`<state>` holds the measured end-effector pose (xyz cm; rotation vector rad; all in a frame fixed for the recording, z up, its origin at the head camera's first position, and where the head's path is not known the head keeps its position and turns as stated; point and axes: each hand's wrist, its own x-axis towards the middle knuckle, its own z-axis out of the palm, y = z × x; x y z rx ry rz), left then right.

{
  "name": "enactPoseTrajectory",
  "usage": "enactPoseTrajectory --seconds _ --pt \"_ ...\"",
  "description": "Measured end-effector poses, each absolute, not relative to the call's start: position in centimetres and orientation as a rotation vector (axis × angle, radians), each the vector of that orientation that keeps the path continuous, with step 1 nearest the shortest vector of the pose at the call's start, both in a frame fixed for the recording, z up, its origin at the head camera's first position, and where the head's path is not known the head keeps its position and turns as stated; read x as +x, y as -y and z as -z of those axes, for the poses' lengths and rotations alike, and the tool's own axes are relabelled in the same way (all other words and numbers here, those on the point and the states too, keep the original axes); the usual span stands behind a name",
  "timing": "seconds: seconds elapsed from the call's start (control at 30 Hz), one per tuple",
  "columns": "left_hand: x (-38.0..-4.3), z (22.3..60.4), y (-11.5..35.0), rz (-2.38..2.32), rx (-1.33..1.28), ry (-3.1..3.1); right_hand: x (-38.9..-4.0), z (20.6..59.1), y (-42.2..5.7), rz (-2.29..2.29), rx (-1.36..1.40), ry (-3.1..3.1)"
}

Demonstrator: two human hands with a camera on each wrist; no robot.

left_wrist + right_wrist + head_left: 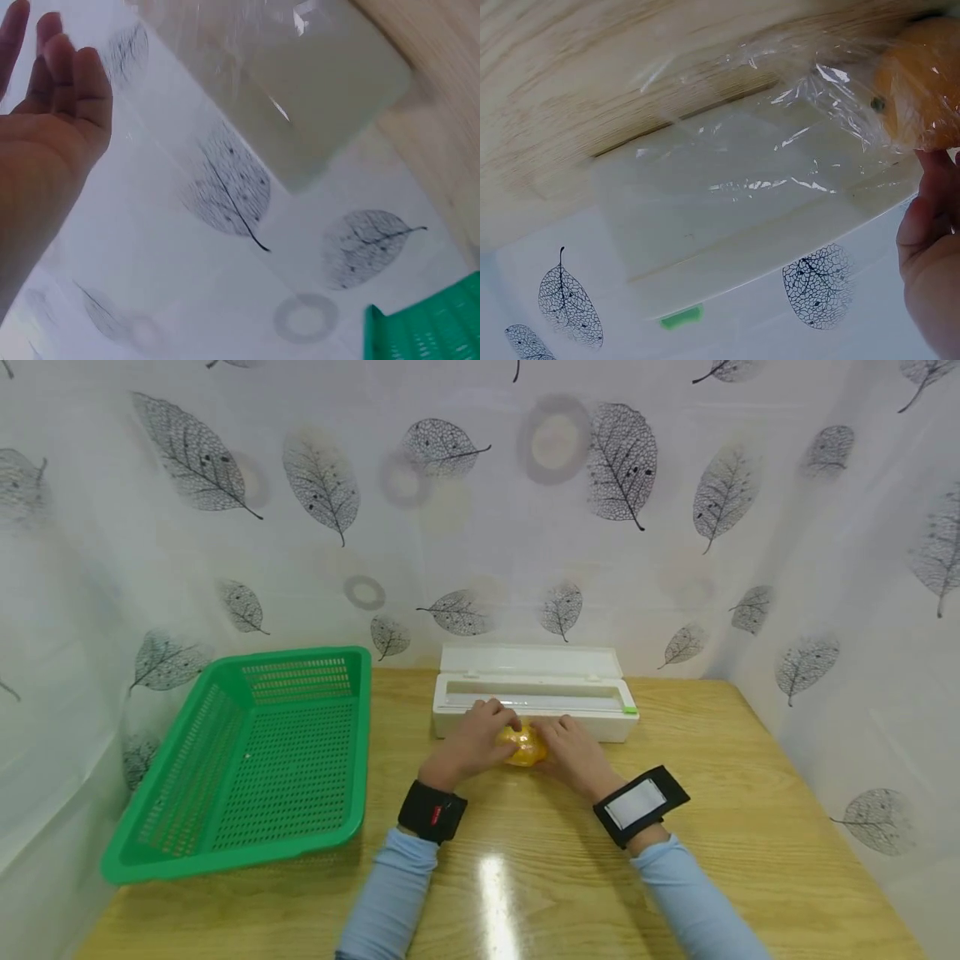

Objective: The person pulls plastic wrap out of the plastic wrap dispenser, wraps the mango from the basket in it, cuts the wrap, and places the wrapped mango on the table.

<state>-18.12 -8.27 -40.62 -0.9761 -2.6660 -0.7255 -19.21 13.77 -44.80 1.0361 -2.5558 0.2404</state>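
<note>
An orange (pixel 522 746) with clear plastic film (pixel 817 105) around it is between the two hands, right in front of a white cling film box (pixel 536 727). My left hand (pixel 480 735) curls its thumb and fingers at the orange's left side. From the other side my right hand (pixel 573 756) holds it, fingertips against the fruit in the right wrist view. Crinkled film spreads from the orange across the box front there. In the left wrist view the left hand (pixel 52 127) shows bent fingers, with the orange out of sight.
The box's lid (pixel 528 660) stands raised, and a film roll (pixel 532 702) lies inside. A green slider (pixel 630 710) sits at its right end. To the left is a green plastic basket (pixel 360 735) on the wooden table (pixel 720 827). A leaf-patterned curtain (pixel 480 552) hangs behind.
</note>
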Motion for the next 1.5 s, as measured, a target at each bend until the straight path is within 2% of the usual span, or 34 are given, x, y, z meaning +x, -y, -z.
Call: enactPoseTrajectory --seconds 0.17,0.33,0.53,0.77,1.0,1.23,1.5 --pt "-17.6 41.8 6.3 0.379 -0.963 2.807 -19.1 44.7 -14.2 -0.349 1.035 2.635" --pt "-17.5 43.1 5.6 0.245 -0.925 2.862 -18.8 44.0 -14.8 -0.461 1.063 2.742" --pt "-17.8 43.7 5.6 0.309 -0.933 2.885 -18.5 42.8 -15.0 -0.573 1.114 2.837" --pt "-18.1 43.8 6.2 0.350 -0.981 2.871 -18.3 44.1 -14.5 -0.313 1.061 2.827" --pt "-18.2 43.6 6.5 0.332 -1.054 2.899 -18.1 44.0 -15.0 -0.588 1.035 2.807" --pt "-17.6 43.9 5.8 0.339 -0.968 3.025 -18.0 43.3 -15.5 -0.677 1.070 2.919" --pt "-17.6 45.3 5.4 0.328 -0.862 2.994 -17.9 43.2 -14.1 -0.423 1.021 2.973"
